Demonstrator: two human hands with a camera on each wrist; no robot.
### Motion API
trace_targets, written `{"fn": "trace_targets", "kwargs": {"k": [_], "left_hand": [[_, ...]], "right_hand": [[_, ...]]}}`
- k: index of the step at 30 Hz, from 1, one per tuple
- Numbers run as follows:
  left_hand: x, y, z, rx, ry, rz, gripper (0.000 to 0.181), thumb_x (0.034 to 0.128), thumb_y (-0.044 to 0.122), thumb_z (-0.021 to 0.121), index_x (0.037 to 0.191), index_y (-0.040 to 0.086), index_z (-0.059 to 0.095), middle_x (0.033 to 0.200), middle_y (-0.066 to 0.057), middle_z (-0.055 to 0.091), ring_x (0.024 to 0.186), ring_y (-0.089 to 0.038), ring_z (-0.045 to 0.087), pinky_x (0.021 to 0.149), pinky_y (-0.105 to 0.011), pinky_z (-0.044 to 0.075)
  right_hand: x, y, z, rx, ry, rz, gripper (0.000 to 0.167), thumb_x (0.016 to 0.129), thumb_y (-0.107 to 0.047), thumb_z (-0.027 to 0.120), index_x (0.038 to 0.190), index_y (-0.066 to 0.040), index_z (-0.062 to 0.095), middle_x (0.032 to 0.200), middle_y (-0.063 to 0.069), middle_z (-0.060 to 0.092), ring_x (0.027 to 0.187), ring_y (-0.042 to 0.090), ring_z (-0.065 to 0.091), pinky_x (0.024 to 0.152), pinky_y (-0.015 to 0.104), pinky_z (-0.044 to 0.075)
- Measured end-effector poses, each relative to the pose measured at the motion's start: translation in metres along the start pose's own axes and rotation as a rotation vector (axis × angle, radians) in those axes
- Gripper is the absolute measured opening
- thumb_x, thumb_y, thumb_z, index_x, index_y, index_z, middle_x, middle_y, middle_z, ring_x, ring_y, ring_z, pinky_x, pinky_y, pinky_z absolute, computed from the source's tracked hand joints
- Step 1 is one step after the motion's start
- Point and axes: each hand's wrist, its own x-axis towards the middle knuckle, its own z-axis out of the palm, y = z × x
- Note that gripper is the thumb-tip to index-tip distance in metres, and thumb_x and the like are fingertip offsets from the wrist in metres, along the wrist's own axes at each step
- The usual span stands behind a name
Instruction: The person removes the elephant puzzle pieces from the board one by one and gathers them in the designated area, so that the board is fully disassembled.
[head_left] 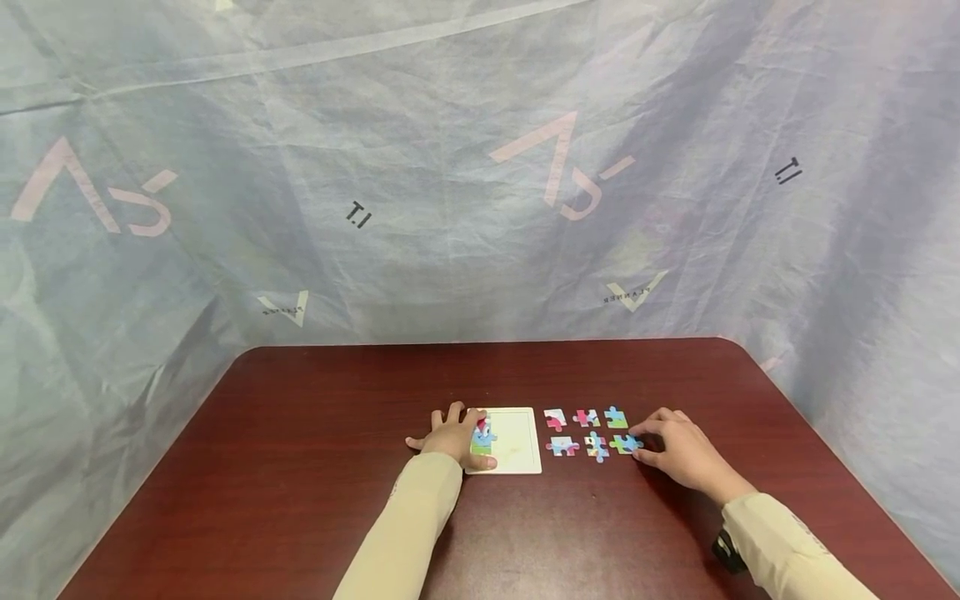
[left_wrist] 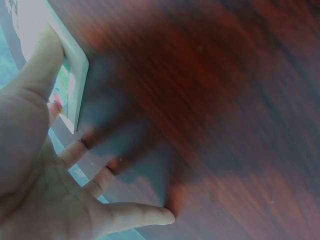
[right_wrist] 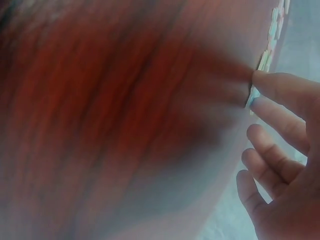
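Tray (head_left: pixel 519 442) seems one column full beside your left hand (head_left: pixel 446 442), fingers spread; your right hand (head_left: pixel 680 451) pinches one of six unplaced pieces (head_left: pixel 623 445).

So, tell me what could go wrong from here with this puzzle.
The left hand lies over the tray's left edge, right beside the placed pieces, so a shift might knock them loose. The right hand pinches the blue-and-green piece near one end, so it could slip or twist. Lifting it might also nudge the neighbouring piece, which lies close by.
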Motion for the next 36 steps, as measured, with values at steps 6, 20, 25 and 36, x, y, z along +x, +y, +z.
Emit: {"fn": "trace_targets", "kwargs": {"k": [6, 20, 25, 36], "left_hand": [[0.0, 0.003, 0.001, -0.003, 0.01, 0.007, 0.074, 0.085, 0.033, 0.084, 0.148, 0.019, 0.047, 0.154, -0.013, 0.033, 0.141, -0.043, 0.028, 0.097, -0.086, 0.024], [0.006, 0.004, 0.007, 0.011, 0.013, 0.012, 0.08, 0.0837, 0.033, 0.085, 0.15, 0.022, 0.044, 0.155, -0.012, 0.032, 0.14, -0.042, 0.028, 0.096, -0.086, 0.026], [0.009, 0.004, 0.009, 0.008, 0.03, 0.019, 0.08, 0.0826, 0.032, 0.086, 0.15, 0.021, 0.045, 0.154, -0.012, 0.033, 0.138, -0.043, 0.03, 0.095, -0.087, 0.026], [0.009, 0.008, 0.006, 0.011, 0.021, 0.015, 0.079, 0.0829, 0.033, 0.086, 0.149, 0.021, 0.045, 0.154, -0.013, 0.033, 0.14, -0.043, 0.029, 0.095, -0.087, 0.026]], "right_hand": [[0.0, -0.001, -0.002, 0.02, 0.003, 0.028, 0.03, 0.085, -0.015, 0.083, 0.112, -0.006, 0.076, 0.105, 0.009, 0.063, 0.104, 0.038, 0.055, 0.084, 0.057, 0.05], [0.022, -0.042, 0.007, 0.121, 0.047, -0.045, 0.02, 0.09, -0.015, 0.078, 0.109, -0.01, 0.077, 0.104, 0.004, 0.064, 0.107, 0.033, 0.056, 0.086, 0.052, 0.051], [0.033, -0.058, 0.013, 0.148, 0.038, -0.057, 0.017, 0.091, -0.015, 0.077, 0.107, -0.012, 0.077, 0.105, 0.001, 0.064, 0.109, 0.032, 0.056, 0.088, 0.049, 0.05], [0.053, -0.087, 0.024, 0.198, 0.045, -0.128, 0.016, 0.09, -0.011, 0.077, 0.104, -0.006, 0.078, 0.102, 0.007, 0.066, 0.101, 0.032, 0.056, 0.084, 0.046, 0.049]]}}
